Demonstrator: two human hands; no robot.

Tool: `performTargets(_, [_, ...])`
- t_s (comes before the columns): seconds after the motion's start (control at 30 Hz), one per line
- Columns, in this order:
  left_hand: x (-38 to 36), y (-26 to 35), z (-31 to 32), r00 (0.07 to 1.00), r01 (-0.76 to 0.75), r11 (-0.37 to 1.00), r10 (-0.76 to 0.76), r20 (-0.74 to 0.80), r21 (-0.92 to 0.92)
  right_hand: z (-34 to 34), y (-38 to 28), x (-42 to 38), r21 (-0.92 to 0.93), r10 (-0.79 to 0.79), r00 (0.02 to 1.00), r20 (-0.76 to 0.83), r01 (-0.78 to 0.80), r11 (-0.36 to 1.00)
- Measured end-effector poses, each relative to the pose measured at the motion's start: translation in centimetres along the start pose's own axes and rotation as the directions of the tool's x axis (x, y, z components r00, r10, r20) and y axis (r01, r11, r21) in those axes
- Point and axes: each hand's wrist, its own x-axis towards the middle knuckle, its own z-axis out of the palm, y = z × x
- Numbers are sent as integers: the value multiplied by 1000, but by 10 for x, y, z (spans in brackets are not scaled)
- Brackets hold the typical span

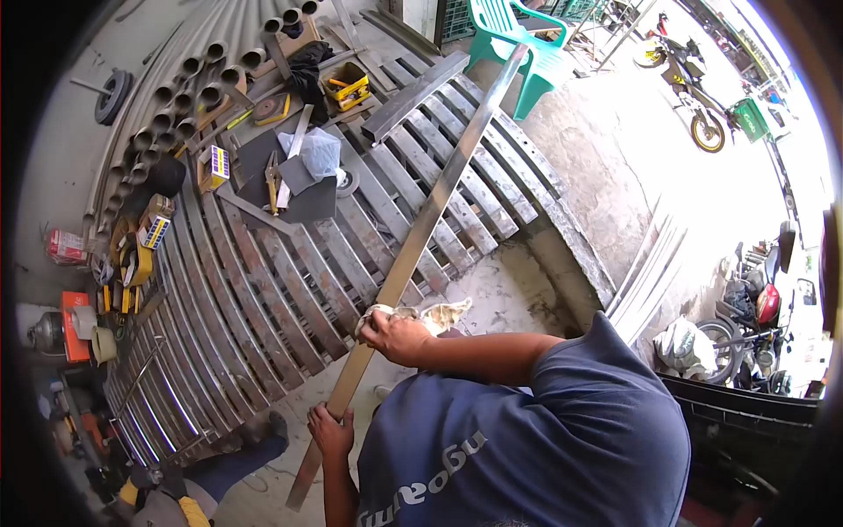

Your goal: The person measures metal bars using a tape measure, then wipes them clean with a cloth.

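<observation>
A long, flat steel bar (pixel 439 189) runs diagonally from the green plastic chair (pixel 518 44) at the top down to the floor near me. My right hand (pixel 397 335) presses a dirty white rag (pixel 443 313) against the bar about a third of the way up. My left hand (pixel 329 430) grips the same bar lower down, near its bottom end. The bar lies across a bench of rusty flat steel slats (pixel 290 281).
Steel pipes (pixel 176 97) are stacked at the upper left. Small boxes, a plastic bag (pixel 318 151), a grinding disc and tools lie on the slats. A shoe and trouser leg (pixel 255 443) stand at the lower left. Motorbikes (pixel 694 83) are parked to the right, beyond the concrete floor.
</observation>
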Motion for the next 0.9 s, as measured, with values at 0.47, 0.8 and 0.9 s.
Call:
performTargets(0.47, [-191,-286,-60,933,237,969,-248,259,75,-15,5,21,63,502,788,-358,-516,854])
performTargets(0.8, [-194,-269,-55,923,205,979,-196,331,8,130,-243,-44,-25,-44,992,114,47,999])
performTargets(0.9, [-194,-272,-49,938,175,984,-166,305,-2,121,-172,-31,-61,95,995,-26,-97,993])
